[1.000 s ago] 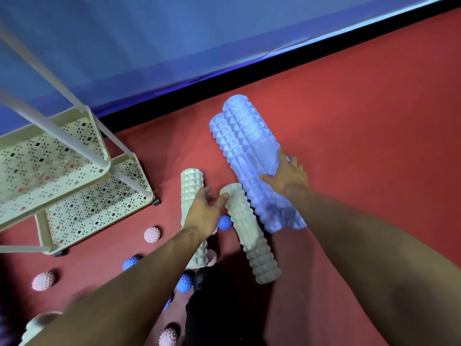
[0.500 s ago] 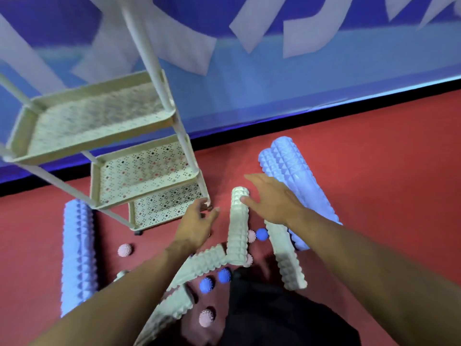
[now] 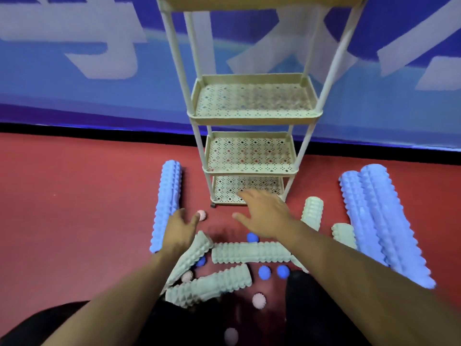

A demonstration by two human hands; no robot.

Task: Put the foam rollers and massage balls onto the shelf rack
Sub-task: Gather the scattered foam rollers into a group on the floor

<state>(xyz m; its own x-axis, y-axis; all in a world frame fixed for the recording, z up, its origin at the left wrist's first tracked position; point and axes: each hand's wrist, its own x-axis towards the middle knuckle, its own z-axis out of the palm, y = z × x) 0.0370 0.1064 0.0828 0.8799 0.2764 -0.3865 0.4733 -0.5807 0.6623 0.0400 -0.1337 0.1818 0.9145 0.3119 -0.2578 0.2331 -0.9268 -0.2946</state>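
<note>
A cream shelf rack (image 3: 252, 168) with perforated tiers stands on the red floor straight ahead, all its visible tiers bare. Several pale green foam rollers (image 3: 250, 252) lie scattered in front of it, among blue spiky balls (image 3: 264, 272) and pink spiky balls (image 3: 259, 300). One long blue roller (image 3: 167, 203) lies to the left, two more blue rollers (image 3: 379, 221) to the right. My left hand (image 3: 179, 229) hovers open between the left blue roller and a pink ball (image 3: 201, 215). My right hand (image 3: 264, 212) is open, fingers spread, over the floor just before the rack's bottom tier.
A blue wall banner with white lettering runs behind the rack, above a black baseboard. My dark-clothed legs (image 3: 311, 315) fill the bottom of the view. Bare red floor stretches at far left.
The view swung left and up, bringing the rack to the centre. Both hands have left the green rollers and moved forward toward the rack, holding nothing.
</note>
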